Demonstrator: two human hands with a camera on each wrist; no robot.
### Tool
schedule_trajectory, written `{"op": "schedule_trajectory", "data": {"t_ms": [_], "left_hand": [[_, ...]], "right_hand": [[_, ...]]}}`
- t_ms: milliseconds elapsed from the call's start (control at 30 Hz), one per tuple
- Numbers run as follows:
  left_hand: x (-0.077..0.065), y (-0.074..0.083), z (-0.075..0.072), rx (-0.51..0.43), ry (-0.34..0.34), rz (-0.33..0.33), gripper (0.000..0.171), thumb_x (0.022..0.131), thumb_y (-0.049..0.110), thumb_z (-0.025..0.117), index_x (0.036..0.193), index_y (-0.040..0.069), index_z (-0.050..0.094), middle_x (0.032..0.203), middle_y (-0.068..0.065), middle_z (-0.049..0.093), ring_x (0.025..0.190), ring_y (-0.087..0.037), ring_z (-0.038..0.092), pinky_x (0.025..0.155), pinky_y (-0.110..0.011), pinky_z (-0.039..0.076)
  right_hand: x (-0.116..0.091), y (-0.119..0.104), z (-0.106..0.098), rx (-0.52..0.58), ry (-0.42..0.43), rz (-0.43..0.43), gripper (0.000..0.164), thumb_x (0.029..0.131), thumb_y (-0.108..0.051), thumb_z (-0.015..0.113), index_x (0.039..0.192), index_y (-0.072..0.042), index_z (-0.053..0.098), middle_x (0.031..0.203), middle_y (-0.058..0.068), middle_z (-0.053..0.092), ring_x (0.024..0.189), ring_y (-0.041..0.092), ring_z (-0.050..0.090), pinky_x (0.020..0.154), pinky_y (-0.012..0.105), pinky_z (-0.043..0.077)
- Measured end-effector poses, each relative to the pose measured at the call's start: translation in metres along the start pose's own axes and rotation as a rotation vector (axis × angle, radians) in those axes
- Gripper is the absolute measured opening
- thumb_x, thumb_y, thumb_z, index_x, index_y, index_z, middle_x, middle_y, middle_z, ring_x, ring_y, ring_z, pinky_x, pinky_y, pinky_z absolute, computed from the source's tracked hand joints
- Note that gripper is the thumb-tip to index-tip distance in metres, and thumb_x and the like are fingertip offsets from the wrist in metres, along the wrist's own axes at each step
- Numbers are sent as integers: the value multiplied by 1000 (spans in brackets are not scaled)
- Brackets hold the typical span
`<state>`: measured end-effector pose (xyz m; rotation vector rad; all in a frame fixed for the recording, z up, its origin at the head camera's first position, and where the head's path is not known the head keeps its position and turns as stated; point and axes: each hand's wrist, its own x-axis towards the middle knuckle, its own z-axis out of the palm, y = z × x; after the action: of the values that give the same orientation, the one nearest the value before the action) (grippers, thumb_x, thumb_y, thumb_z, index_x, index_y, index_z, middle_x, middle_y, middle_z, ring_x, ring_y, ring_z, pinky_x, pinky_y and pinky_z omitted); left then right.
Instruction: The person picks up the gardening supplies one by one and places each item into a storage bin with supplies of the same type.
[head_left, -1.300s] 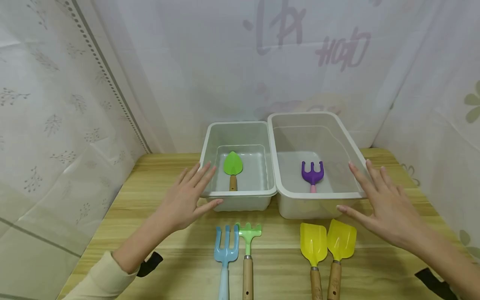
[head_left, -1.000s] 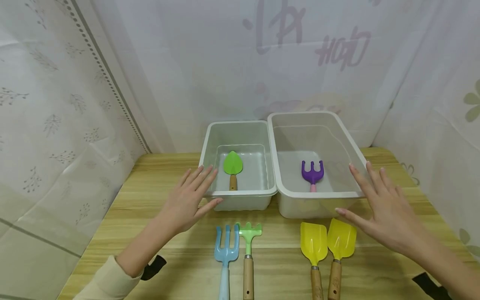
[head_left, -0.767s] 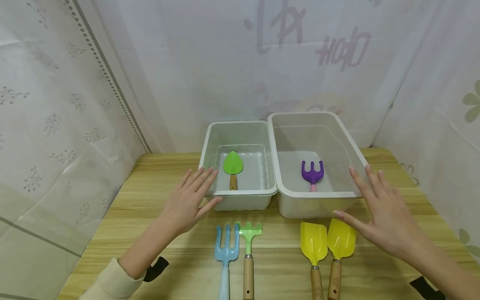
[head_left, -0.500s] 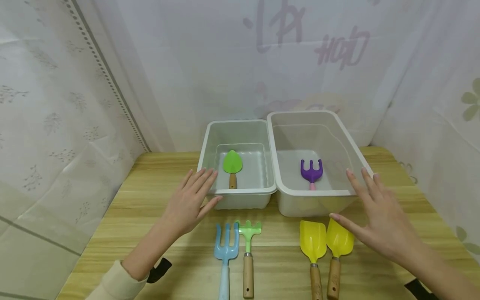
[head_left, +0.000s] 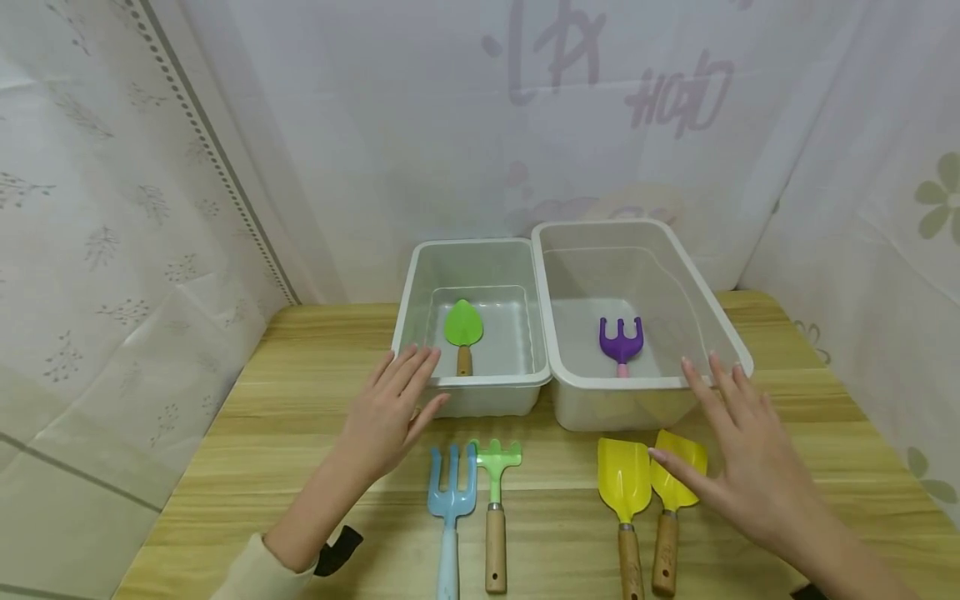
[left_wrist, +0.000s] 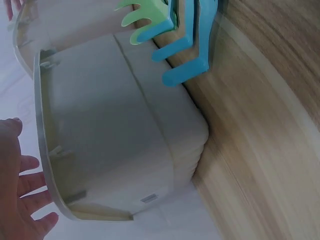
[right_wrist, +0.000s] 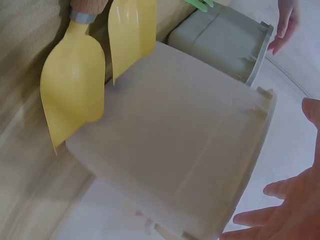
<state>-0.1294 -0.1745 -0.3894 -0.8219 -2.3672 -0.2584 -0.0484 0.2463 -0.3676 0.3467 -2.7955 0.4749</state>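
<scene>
My left hand hovers open, fingers spread, just off the front left corner of the small white bin. A green trowel lies inside that bin. Also open, my right hand floats by the front right corner of the larger white bin and covers part of the right yellow shovel. In the larger bin lies a purple rake. The left wrist view shows my fingers beside the small bin's wall. Neither hand holds anything.
On the wooden table, in front of the bins, lie a blue fork, a green rake and a second yellow shovel, handles toward me. White curtains close in the back and both sides.
Both hands have drawn back from the bins' front corners toward me. The right hand has come lower and now covers part of the right yellow shovel.
</scene>
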Motion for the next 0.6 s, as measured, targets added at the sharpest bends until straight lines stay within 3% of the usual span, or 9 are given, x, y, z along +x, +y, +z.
{"op": "schedule_trajectory", "data": {"t_ms": [200,400,600], "left_hand": [[-2,2,3,2,15,-20,74,114,53,22,146,-4,59,139,-24,68,134,-43,63,115,-62,47],[-3,2,5,12,61,7,70,115,49,27,142,-6,61,135,-25,70,129,-44,66,113,-61,49],[-4,5,6,8,86,13,68,116,47,28,139,-6,63,133,-25,71,126,-44,67,112,-61,51]], "right_hand": [[-7,-3,4,0,13,-6,106,92,-58,74,171,-18,16,176,24,15,163,52,11,134,61,-4],[-14,-6,8,-23,17,-31,105,93,-59,73,171,-17,17,177,19,11,162,52,13,132,64,-1],[-19,-8,12,-18,48,-63,103,94,-59,72,170,-13,21,177,19,14,165,46,13,135,57,0]]}}
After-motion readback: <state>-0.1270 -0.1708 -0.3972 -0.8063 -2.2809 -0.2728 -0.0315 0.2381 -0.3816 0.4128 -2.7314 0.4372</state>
